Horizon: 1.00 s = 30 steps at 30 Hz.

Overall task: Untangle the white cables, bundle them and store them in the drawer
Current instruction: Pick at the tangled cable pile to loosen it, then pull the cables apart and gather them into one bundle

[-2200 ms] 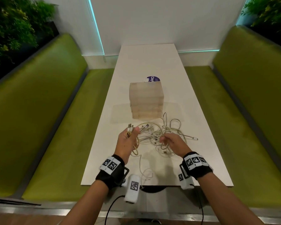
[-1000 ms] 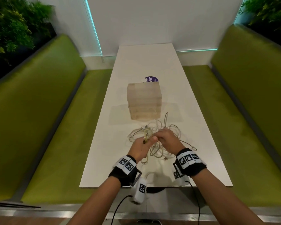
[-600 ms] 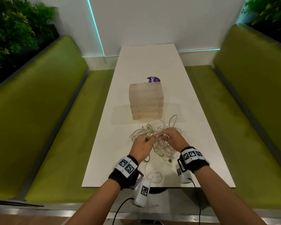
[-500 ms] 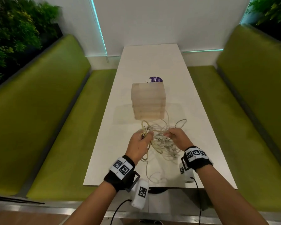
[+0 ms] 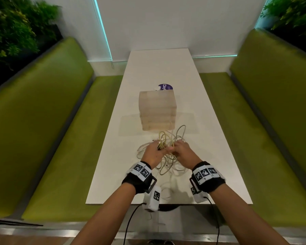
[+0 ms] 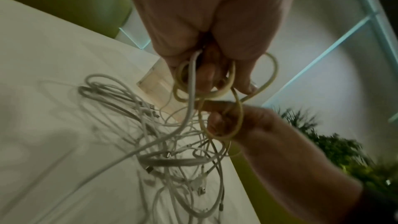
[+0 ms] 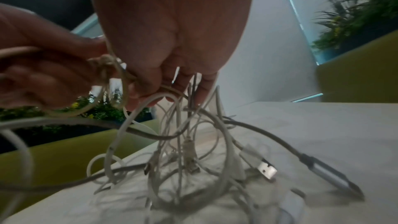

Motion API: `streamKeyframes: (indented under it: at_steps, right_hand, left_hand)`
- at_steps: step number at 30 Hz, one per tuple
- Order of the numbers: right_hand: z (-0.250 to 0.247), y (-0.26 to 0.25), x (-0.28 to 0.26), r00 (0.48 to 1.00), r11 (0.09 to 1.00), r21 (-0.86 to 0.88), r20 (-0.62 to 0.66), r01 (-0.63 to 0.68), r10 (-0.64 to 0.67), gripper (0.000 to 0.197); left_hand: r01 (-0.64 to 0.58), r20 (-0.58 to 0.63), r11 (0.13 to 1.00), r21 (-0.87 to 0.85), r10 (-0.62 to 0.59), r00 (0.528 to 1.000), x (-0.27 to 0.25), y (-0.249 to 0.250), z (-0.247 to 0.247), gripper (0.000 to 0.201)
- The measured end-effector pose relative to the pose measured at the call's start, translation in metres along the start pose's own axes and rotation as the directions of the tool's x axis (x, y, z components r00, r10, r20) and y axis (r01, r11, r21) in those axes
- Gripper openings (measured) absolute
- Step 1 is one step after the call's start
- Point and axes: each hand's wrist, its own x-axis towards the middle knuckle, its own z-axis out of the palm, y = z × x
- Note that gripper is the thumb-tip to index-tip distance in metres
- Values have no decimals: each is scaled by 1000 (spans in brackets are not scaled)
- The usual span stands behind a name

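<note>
my left hand (image 5: pixel 153 152) grips a few yellowish coiled loops; right hand (image 5: pixel 183 152) pinches strands beside it. white cables (image 5: pixel 168 161) remain a tangle on the counter (image 5: pixel 210 138), near the wooden drawer box (image 5: pixel 157 110). untangling barely begun, i judge; drawer looks closed, view poor.

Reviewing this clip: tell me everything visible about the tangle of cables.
The tangle of cables is a loose knot of thin white and yellowed cords with metal plugs. Its upper loops are lifted, gripped by the left hand and right hand; the rest trails on the white table before the wooden box.
</note>
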Motion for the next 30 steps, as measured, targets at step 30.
streamKeyframes:
  at_steps: [30]
  right_hand:
    - [-1, 38, 3, 963, 981, 16, -192, -191, 190, 12]
  left_hand:
    - [18, 28, 1000, -23, -17, 999, -23, 12, -42, 29]
